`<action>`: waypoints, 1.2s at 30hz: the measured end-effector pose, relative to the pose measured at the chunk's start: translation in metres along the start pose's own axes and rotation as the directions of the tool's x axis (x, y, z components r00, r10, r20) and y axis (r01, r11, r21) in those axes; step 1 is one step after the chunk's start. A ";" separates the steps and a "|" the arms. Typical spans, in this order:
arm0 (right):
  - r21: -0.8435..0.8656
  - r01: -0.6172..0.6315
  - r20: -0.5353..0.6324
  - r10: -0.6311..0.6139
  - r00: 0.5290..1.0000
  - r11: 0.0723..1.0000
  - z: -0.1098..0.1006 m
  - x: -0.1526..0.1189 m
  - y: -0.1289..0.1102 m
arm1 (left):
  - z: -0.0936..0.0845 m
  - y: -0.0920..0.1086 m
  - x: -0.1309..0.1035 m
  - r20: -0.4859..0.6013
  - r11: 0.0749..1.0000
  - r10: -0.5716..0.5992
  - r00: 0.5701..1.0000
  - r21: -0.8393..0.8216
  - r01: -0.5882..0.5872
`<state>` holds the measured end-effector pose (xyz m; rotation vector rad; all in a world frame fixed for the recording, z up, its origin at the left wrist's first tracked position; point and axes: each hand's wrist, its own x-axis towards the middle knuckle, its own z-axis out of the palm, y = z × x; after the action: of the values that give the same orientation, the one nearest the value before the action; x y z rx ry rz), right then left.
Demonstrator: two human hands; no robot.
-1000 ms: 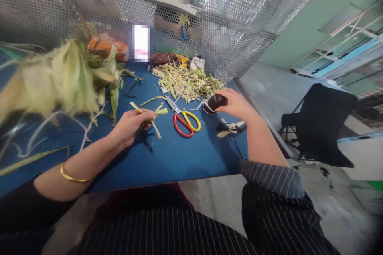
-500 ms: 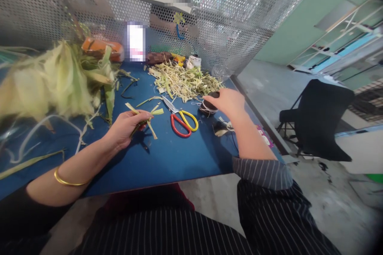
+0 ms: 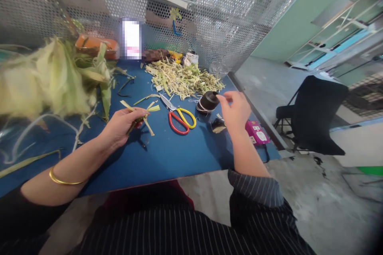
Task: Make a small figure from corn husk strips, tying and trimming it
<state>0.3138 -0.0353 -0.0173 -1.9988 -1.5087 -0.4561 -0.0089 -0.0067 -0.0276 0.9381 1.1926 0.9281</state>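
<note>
My left hand (image 3: pixel 125 124) is closed on a small woven piece of corn husk strips (image 3: pixel 149 123). Loose strip ends stick out past its fingertips. My right hand (image 3: pixel 235 112) is beside the top of a black spool (image 3: pixel 210 99), with thumb and fingers somewhat parted and nothing visible between them. White thread is wound round the spool's lower part as it stands upright on the blue table (image 3: pixel 176 157). Between my hands lie scissors (image 3: pixel 178 122) with one red and one yellow handle, their blades pointing away from me.
Behind the scissors is a heap of cut husk bits (image 3: pixel 185 77). Large corn husks (image 3: pixel 56 75) fill the left side. A lit phone (image 3: pixel 131 39) stands near an orange packet (image 3: pixel 97 46) at the back. A purple pack (image 3: pixel 257 132) lies by the right edge; a perforated metal panel (image 3: pixel 215 28) rises behind.
My right hand has let go of the black spool and drawn back to the right. The purple pack shows more fully. My left hand keeps its hold on the husk strips.
</note>
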 end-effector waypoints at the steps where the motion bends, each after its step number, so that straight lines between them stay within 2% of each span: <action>1: 0.014 -0.025 -0.002 0.025 1.000 1.000 0.000 -0.009 0.000 | 0.000 0.001 -0.001 -0.005 1.000 0.001 1.000 0.005 -0.001; 4: 0.006 -0.092 0.185 0.089 0.979 0.996 0.005 -0.034 0.000 | 0.002 0.001 -0.002 -0.016 1.000 -0.008 1.000 0.007 0.008; 6: -0.060 -0.118 0.271 0.130 0.954 0.991 0.014 -0.043 -0.001 | 0.002 0.001 -0.002 -0.012 1.000 -0.013 1.000 0.001 0.013; 10: -0.225 -0.086 0.270 0.147 0.952 0.971 0.032 -0.042 -0.003 | 0.000 -0.001 -0.001 0.001 1.000 -0.002 1.000 -0.018 0.003; 13: -0.231 -0.078 0.277 0.143 0.950 0.970 0.037 -0.038 -0.004 | -0.001 -0.002 0.000 0.015 1.000 0.006 1.000 -0.030 -0.005; 16: -0.118 -0.081 0.276 0.111 0.955 0.990 0.031 -0.042 -0.007 | -0.002 -0.002 -0.001 0.032 0.999 0.016 0.999 -0.030 -0.015; 21: 0.126 -0.095 0.359 0.044 0.932 0.987 0.015 -0.052 -0.012 | 0.001 0.000 -0.004 0.030 0.999 0.010 1.000 -0.031 -0.009; 26: 0.243 -0.087 0.370 -0.009 0.929 0.966 0.007 -0.052 -0.017 | 0.002 0.002 -0.006 0.013 1.000 -0.012 1.000 -0.026 0.013; 31: 0.136 -0.062 0.460 -0.008 0.888 0.989 0.005 -0.051 -0.021 | 0.001 0.001 -0.005 0.022 1.000 0.006 1.000 -0.004 -0.006; 36: -0.089 0.068 0.501 -0.015 0.865 0.994 -0.005 -0.051 -0.014 | 0.001 0.000 -0.005 0.029 1.000 -0.012 1.000 -0.013 0.013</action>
<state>0.2858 -0.0742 -0.0405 -2.2874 -1.8674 -0.0201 -0.0088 -0.0114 -0.0258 0.9296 1.1654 0.9085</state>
